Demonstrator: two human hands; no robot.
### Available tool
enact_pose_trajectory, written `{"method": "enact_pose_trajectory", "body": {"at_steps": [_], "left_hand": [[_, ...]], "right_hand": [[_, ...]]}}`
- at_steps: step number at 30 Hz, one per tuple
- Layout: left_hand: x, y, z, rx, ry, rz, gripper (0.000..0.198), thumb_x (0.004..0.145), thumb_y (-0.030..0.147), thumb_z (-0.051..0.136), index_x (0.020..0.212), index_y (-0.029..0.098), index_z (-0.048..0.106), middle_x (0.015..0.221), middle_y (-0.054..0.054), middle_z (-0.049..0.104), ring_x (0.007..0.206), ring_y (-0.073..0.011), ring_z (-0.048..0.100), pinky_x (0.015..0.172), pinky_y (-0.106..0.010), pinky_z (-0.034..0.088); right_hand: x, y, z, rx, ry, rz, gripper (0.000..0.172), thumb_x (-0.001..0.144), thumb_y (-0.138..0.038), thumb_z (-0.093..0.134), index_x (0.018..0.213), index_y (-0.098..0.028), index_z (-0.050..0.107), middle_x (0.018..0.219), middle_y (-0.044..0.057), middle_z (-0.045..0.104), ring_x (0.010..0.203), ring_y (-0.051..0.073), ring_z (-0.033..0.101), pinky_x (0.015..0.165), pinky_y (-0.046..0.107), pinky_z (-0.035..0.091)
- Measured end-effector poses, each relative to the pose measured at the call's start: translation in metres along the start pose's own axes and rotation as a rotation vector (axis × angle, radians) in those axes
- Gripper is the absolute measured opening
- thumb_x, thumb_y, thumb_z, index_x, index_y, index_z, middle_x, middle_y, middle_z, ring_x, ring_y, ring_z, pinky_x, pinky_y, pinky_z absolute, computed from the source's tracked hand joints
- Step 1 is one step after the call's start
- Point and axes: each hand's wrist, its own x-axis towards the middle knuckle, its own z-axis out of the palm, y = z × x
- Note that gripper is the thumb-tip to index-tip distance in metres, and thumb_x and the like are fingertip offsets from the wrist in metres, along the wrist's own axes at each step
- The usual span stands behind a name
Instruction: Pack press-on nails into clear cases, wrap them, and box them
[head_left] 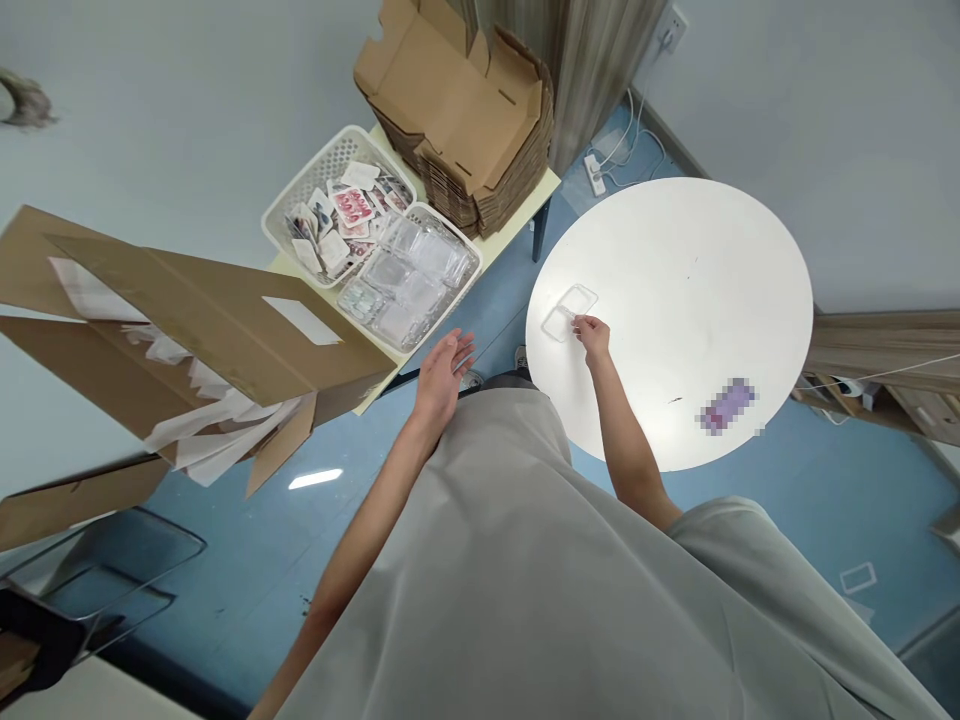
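My right hand (592,336) reaches onto the round white table (697,280) and pinches the near end of a clear phone case (568,311) lying at the table's left edge. My left hand (442,372) hangs open in the air, fingers stretched out and empty, just below a white basket of clear cases (411,277). A second white basket (334,205) beside it holds several printed cards.
An open cardboard box (187,330) with white paper filling stands at the left. Flattened cartons (465,110) are stacked on the yellow side table behind the baskets. A blurred purple object (726,405) lies near the round table's front. A power strip and cables lie on the blue floor.
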Motion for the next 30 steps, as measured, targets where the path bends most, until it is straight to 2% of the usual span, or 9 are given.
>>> {"method": "enact_pose_trajectory", "body": {"at_steps": [5, 9, 12, 15, 18, 22, 25, 30], "left_hand": [[-0.002, -0.003, -0.003, -0.023, 0.020, -0.024, 0.051, 0.102, 0.063, 0.077, 0.136, 0.025, 0.074, 0.158, -0.019, 0.074, 0.150, -0.0354, 0.069, 0.129, -0.054, 0.053], [-0.009, -0.003, 0.002, -0.081, 0.068, -0.021, 0.048, 0.103, 0.059, 0.075, 0.135, 0.023, 0.074, 0.155, -0.019, 0.075, 0.148, -0.0338, 0.071, 0.130, -0.054, 0.053], [-0.017, -0.001, 0.005, -0.138, 0.111, -0.013, 0.047, 0.102, 0.057, 0.076, 0.134, 0.022, 0.074, 0.153, -0.020, 0.076, 0.147, -0.0333, 0.072, 0.130, -0.054, 0.053], [-0.027, -0.002, 0.006, -0.206, 0.133, -0.014, 0.046, 0.101, 0.055, 0.078, 0.133, 0.021, 0.075, 0.155, -0.020, 0.076, 0.148, -0.0336, 0.072, 0.130, -0.055, 0.054], [-0.036, -0.005, 0.005, -0.284, 0.171, -0.017, 0.040, 0.101, 0.052, 0.076, 0.125, 0.021, 0.078, 0.161, -0.019, 0.073, 0.150, -0.0341, 0.070, 0.131, -0.053, 0.054], [-0.044, -0.006, 0.000, -0.358, 0.200, -0.052, 0.036, 0.101, 0.051, 0.076, 0.119, 0.021, 0.081, 0.163, -0.017, 0.072, 0.149, -0.0340, 0.071, 0.130, -0.051, 0.054], [-0.044, -0.004, -0.007, -0.409, 0.203, -0.075, 0.035, 0.097, 0.052, 0.080, 0.115, 0.021, 0.082, 0.160, -0.016, 0.074, 0.142, -0.0335, 0.074, 0.127, -0.049, 0.056], [-0.036, 0.003, -0.020, -0.477, 0.178, -0.013, 0.025, 0.089, 0.045, 0.083, 0.098, 0.022, 0.081, 0.150, -0.013, 0.079, 0.127, -0.0300, 0.078, 0.116, -0.045, 0.060]], "right_hand": [[0.015, 0.016, -0.002, -0.085, 0.017, 0.045, 0.011, 0.094, -0.029, 0.071, 0.088, -0.019, 0.070, 0.080, -0.001, 0.078, 0.071, 0.012, 0.064, 0.076, 0.025, 0.055], [0.014, 0.017, -0.020, -0.375, 0.012, 0.005, 0.027, 0.103, -0.031, 0.067, 0.078, -0.021, 0.070, 0.082, 0.004, 0.081, 0.069, 0.015, 0.070, 0.081, 0.029, 0.055], [0.011, 0.004, -0.033, -0.535, 0.018, -0.072, 0.030, 0.107, -0.033, 0.065, 0.080, -0.022, 0.071, 0.097, 0.010, 0.088, 0.073, 0.019, 0.075, 0.084, 0.032, 0.055], [0.009, -0.021, -0.028, -0.555, -0.030, -0.189, 0.023, 0.107, -0.035, 0.066, 0.091, -0.021, 0.073, 0.109, 0.013, 0.089, 0.076, 0.020, 0.079, 0.083, 0.033, 0.056], [0.007, -0.053, 0.003, -0.539, -0.133, -0.330, 0.023, 0.107, -0.037, 0.066, 0.099, -0.019, 0.077, 0.110, 0.013, 0.089, 0.074, 0.020, 0.079, 0.085, 0.033, 0.059], [-0.001, -0.093, 0.074, -0.556, -0.344, -0.516, 0.022, 0.105, -0.039, 0.068, 0.106, -0.020, 0.080, 0.106, 0.009, 0.089, 0.076, 0.022, 0.080, 0.094, 0.037, 0.063], [-0.014, -0.118, 0.130, -0.601, -0.473, -0.689, 0.028, 0.106, -0.046, 0.068, 0.107, -0.022, 0.081, 0.106, 0.008, 0.088, 0.092, 0.027, 0.083, 0.100, 0.044, 0.064], [-0.042, -0.156, 0.213, -0.690, -0.576, -0.921, 0.036, 0.110, -0.054, 0.067, 0.118, -0.021, 0.081, 0.119, 0.012, 0.087, 0.117, 0.031, 0.081, 0.113, 0.047, 0.060]]}}
